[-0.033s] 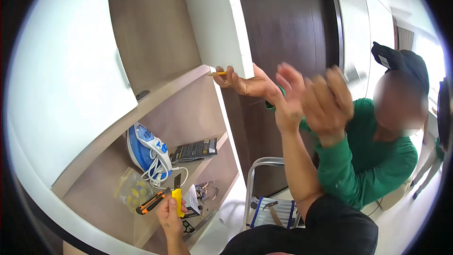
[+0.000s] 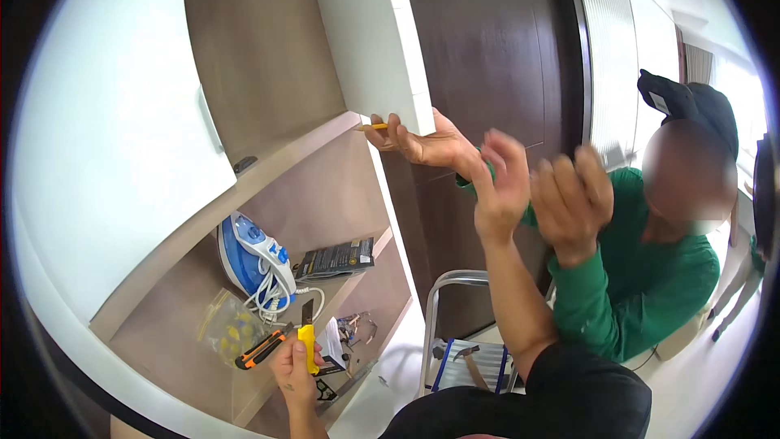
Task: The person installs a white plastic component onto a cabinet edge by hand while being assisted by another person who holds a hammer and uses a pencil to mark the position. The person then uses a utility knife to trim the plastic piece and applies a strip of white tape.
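Tool (image 2: 308, 337), yellow-handled and dark-bladed, stays clamped in left hand (image 2: 290, 367), near, while right hand (image 2: 501, 199), empty, loosely curled, dips slightly beside co-worker's hand (image 2: 571, 205), right.

Yellow-handled tool (image 2: 306, 339); orange-and-black cutter (image 2: 264, 347); blue-and-white iron (image 2: 233, 257); green sleeve (image 2: 589, 301); black cap (image 2: 708, 111); dark-brown door (image 2: 479, 32).

One black top (image 2: 520, 416), its short right sleeve (image 2: 578, 375) ending near the elbow. Left hand (image 2: 292, 367): bare, small dark marking (image 2: 288, 388) near the wrist. Right hand (image 2: 500, 195): bare.
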`<state>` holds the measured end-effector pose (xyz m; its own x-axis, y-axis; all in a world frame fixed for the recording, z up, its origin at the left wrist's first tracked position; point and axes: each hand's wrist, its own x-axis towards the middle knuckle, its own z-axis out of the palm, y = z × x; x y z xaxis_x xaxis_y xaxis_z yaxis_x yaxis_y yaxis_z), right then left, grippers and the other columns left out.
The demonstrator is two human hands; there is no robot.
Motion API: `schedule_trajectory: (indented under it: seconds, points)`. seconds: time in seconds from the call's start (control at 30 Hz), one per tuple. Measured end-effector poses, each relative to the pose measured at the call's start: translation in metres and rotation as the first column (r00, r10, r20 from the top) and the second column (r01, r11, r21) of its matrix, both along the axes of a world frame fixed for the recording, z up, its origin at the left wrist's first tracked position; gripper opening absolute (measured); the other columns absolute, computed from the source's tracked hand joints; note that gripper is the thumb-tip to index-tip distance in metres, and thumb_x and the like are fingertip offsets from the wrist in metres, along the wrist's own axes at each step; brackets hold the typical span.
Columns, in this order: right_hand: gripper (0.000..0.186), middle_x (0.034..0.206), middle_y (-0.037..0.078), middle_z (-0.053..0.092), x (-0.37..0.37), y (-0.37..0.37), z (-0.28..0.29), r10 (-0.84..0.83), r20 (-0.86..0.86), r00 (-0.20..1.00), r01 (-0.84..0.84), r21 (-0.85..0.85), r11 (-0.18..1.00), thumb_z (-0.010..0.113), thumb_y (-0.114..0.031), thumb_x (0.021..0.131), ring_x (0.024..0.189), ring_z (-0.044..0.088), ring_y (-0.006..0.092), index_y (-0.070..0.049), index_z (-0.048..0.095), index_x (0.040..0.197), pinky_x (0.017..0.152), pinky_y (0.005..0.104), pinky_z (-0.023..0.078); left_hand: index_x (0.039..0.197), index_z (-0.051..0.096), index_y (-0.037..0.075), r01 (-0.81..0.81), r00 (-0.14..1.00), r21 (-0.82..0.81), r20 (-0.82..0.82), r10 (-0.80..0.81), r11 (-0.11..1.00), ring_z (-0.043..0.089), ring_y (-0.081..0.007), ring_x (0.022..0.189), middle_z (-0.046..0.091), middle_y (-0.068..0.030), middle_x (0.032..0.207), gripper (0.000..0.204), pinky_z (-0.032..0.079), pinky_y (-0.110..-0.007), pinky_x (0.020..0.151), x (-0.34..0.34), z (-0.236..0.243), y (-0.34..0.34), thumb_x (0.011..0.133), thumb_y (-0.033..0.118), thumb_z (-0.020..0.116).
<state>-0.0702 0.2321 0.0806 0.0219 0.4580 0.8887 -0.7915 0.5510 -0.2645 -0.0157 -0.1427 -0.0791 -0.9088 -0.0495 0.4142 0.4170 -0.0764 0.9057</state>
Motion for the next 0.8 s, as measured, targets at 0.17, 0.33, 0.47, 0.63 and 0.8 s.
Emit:
schedule_trajectory:
  seconds: [0.17,0.33,0.47,0.63,0.8]
  points:
    - [0.03,0.103,0.009,0.062,0.021,-0.017,-0.129,0.114,0.208,0.971,-0.131,0.071,0.989,0.078,-0.007,0.084,0.084,0.057,0.0171,-0.001,0.067,0.112,0.075,0.03,0.048,0.101,0.066,-0.002,0.006,1.0,-0.042,-0.006,-0.007,0.999,0.057,-0.0093,0.067,0.063,-0.0054,0.084,0.035,0.048,-0.025,0.061,0.004,0.008,0.008,0.109,0.03,0.053]
    - [0.027,0.094,0.009,0.068,0.056,-0.042,-0.243,0.327,0.796,0.51,-0.55,0.01,0.835,0.081,-0.015,0.088,0.08,0.063,0.0167,-0.004,0.072,0.111,0.072,0.0309,0.051,0.099,0.064,-0.002,-0.067,0.997,-0.172,-0.049,0.059,0.983,0.057,-0.0117,0.071,0.064,-0.0074,0.085,0.036,0.047,-0.027,0.065,0.0,0.0,0.015,0.109,0.03,0.051]
    - [0.025,0.09,0.009,0.065,0.08,-0.036,-0.273,0.319,0.77,0.552,-0.53,0.029,0.847,0.082,-0.012,0.086,0.077,0.062,0.0184,-0.002,0.073,0.107,0.068,0.0311,0.051,0.122,0.065,-0.005,-0.147,0.988,-0.1,0.032,0.151,0.984,0.058,-0.0119,0.077,0.065,-0.0074,0.093,0.042,0.047,-0.027,0.069,0.017,-0.005,0.01,0.109,0.033,0.05]
    - [0.029,0.104,0.006,0.067,0.068,-0.035,-0.227,0.376,0.818,0.436,-0.494,-0.132,0.86,0.075,-0.012,0.093,0.084,0.062,0.0129,-0.002,0.069,0.119,0.076,0.0277,0.052,0.132,0.061,-0.004,-0.239,0.97,-0.028,0.034,0.24,0.971,0.058,-0.0118,0.078,0.063,-0.0071,0.096,0.044,0.047,-0.026,0.069,0.029,-0.013,-0.011,0.11,0.032,0.049]
    - [0.04,0.112,0.01,0.071,0.088,-0.092,-0.227,0.166,0.986,0.024,-0.862,-0.064,0.502,0.081,-0.03,0.09,0.09,0.067,0.0194,-0.007,0.071,0.121,0.075,0.0328,0.055,0.133,0.06,-0.003,-0.346,0.937,0.019,-0.035,0.346,0.938,0.058,-0.0128,0.081,0.063,-0.0081,0.099,0.043,0.048,-0.026,0.071,0.039,-0.009,-0.062,0.11,0.031,0.048]
